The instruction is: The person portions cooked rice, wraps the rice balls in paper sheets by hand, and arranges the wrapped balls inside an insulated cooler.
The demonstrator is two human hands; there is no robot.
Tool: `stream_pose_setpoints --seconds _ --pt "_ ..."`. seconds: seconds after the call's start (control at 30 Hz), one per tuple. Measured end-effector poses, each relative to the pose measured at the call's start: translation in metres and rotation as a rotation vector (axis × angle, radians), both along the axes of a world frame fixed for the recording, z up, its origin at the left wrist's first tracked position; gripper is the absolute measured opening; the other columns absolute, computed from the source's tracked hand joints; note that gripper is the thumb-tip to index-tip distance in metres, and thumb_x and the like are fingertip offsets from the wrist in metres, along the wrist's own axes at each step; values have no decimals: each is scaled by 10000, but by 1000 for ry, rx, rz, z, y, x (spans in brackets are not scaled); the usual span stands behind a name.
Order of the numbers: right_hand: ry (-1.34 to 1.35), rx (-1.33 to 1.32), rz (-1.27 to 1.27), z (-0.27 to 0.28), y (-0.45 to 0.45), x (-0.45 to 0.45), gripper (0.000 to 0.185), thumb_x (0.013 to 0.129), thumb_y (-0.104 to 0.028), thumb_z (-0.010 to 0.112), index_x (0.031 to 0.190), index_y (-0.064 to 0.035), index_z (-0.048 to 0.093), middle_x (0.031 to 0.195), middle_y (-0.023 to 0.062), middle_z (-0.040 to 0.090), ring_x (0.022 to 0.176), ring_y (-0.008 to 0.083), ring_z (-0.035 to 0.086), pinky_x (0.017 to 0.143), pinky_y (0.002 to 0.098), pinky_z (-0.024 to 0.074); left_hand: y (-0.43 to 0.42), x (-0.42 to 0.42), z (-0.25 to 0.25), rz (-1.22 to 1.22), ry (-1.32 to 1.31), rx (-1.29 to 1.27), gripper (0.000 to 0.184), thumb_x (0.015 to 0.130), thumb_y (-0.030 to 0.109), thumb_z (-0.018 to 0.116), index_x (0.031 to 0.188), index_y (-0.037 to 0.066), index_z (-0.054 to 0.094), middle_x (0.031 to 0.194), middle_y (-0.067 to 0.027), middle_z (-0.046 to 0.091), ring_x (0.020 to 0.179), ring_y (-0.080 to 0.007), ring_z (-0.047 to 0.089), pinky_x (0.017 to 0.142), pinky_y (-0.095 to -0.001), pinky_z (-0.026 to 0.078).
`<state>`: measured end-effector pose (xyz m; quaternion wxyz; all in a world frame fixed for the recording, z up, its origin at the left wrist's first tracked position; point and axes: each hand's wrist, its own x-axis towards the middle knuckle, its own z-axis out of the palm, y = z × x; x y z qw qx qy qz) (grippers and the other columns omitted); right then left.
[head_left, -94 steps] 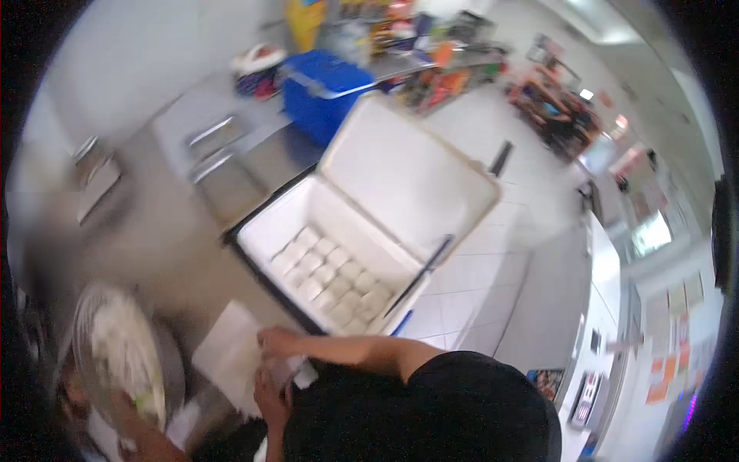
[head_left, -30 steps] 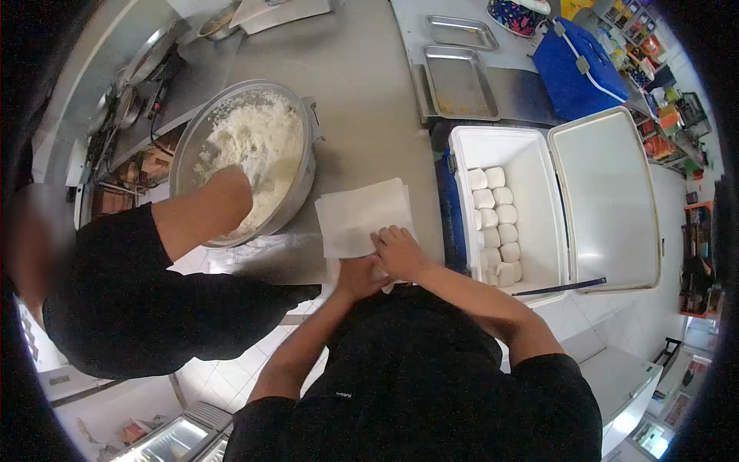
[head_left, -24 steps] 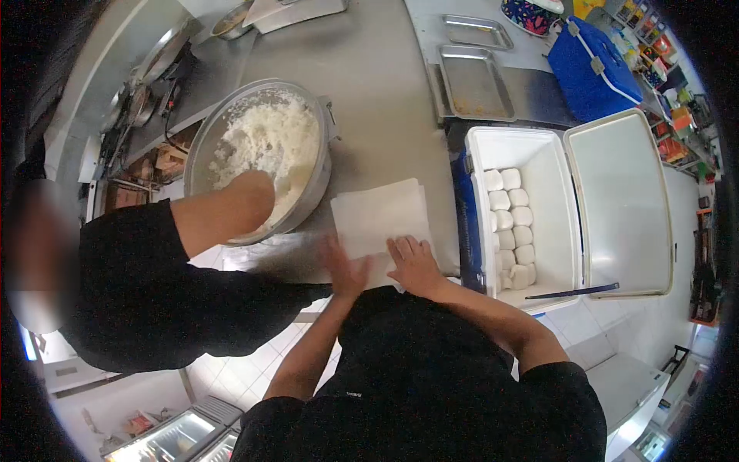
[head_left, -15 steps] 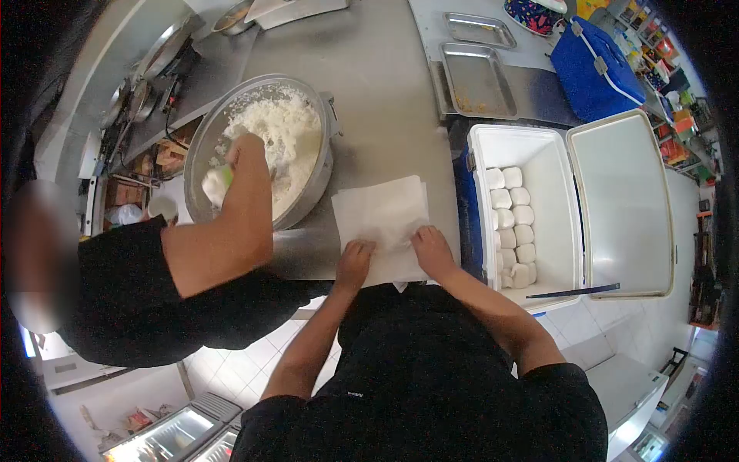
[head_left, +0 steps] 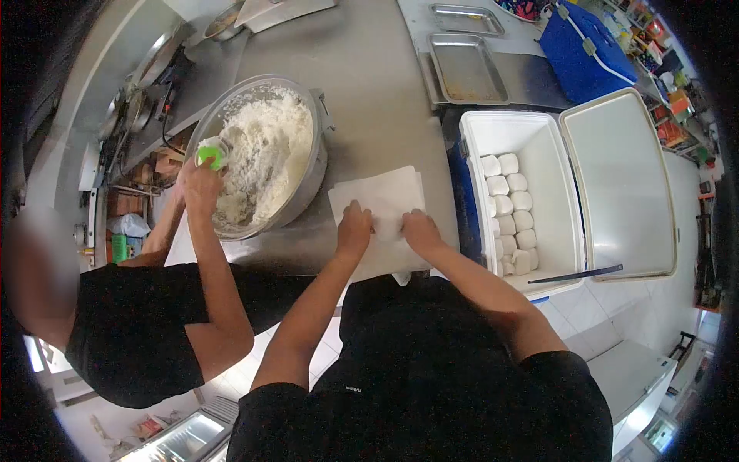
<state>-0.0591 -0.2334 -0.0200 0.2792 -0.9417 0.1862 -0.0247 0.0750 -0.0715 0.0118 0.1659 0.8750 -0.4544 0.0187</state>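
On the steel counter (head_left: 362,100) in front of me lies a stack of white paper sheets (head_left: 381,187). My left hand (head_left: 356,231) is closed at the left side of the stack, its fingers curled on the paper. My right hand (head_left: 420,233) grips from the right, fingers likewise bent in. Between them is a folded white paper bundle (head_left: 387,229); its contents are hidden. Left of the stack stands a large metal basin (head_left: 317,165) of white rice (head_left: 269,135).
At the left, a co-worker's hand (head_left: 202,185) holds a green-and-white scoop (head_left: 208,157) over the basin. An open cooler (head_left: 571,208) at the right contains several rounded white packets (head_left: 504,204), its lid (head_left: 616,185) swung outward. Metal trays (head_left: 469,69) and a blue cooler (head_left: 585,54) lie beyond.
My hands have moved slightly up over the paper, folding a bundle between them. The co-worker's hand and scoop have drawn back to the basin's left rim.
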Motion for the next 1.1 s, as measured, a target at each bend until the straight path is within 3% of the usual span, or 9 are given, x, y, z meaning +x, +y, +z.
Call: stream_pose_setpoints --seconds 0.1,0.27,0.43,0.63,0.73,0.9,0.97,1.07,1.1 --pt "-149 41 -51 -5 5 -5 123 870 -114 642 869 -14 715 917 207 665 872 408 682 789 493 559 7 -24 -13 28 70 -167 92 842 90 692 847 13 642 770 -179 595 776 -390 614 741 -503 524" --pt "-446 191 -203 -27 13 3 204 893 -195 701 845 2 678 818 172 662 769 326 653 676 430 510 -9 -47 0 351 392 -278 126 899 118 684 918 -6 697 924 -200 689 860 -362 680 757 -461 535" --pt "-239 784 -522 31 -1 21 556 851 -510 819 901 13 636 758 60 581 739 139 533 649 346 459 -36 -63 23 384 508 -424 205 960 179 665 1032 -8 712 1015 -199 718 917 -297 705 797 -404 545" --pt "-366 868 -454 65 -3 -2 527 780 -381 875 1046 -17 603 841 89 615 757 172 564 668 362 471 -51 -73 70 426 1400 -750 432 984 220 697 1264 -80 563 1167 -145 664 1088 -233 642 931 -345 515" --pt "-406 777 -293 91 -8 -30 500 731 -311 885 1027 -26 601 876 105 628 796 194 580 698 383 483 -68 -94 99 659 1308 -764 455 974 173 739 1328 5 508 1199 -144 622 1089 -240 637 878 -363 550" --pt "-464 681 -151 124 -43 -82 430 713 -235 915 994 -44 652 864 55 644 781 134 573 698 321 469 -70 -115 115 294 1431 -762 810 920 73 758 1546 71 243 1459 -208 453 1229 -268 575 988 -387 530" --pt "-125 723 -157 176 -82 -106 400 749 -226 912 1018 -48 676 905 51 665 820 126 600 727 300 485 -73 -116 134 32 1441 -698 966 876 94 796 1601 101 159 1547 -203 362 1264 -266 548 1032 -420 501" --pt "-355 870 -533 165 -134 -127 397 801 -197 893 1086 -37 668 932 29 653 799 124 621 757 306 535 -63 -99 122 -210 1257 -526 952 853 79 786 1599 75 195 1562 -161 388 1255 -285 558 1077 -438 457" --pt "-399 879 -639 143 -160 -126 402 816 -184 883 1110 -29 658 955 31 645 810 121 627 784 310 548 -53 -93 117 -191 1013 -244 809 853 117 794 1532 43 361 1513 -170 472 1272 -346 551 1100 -481 427"
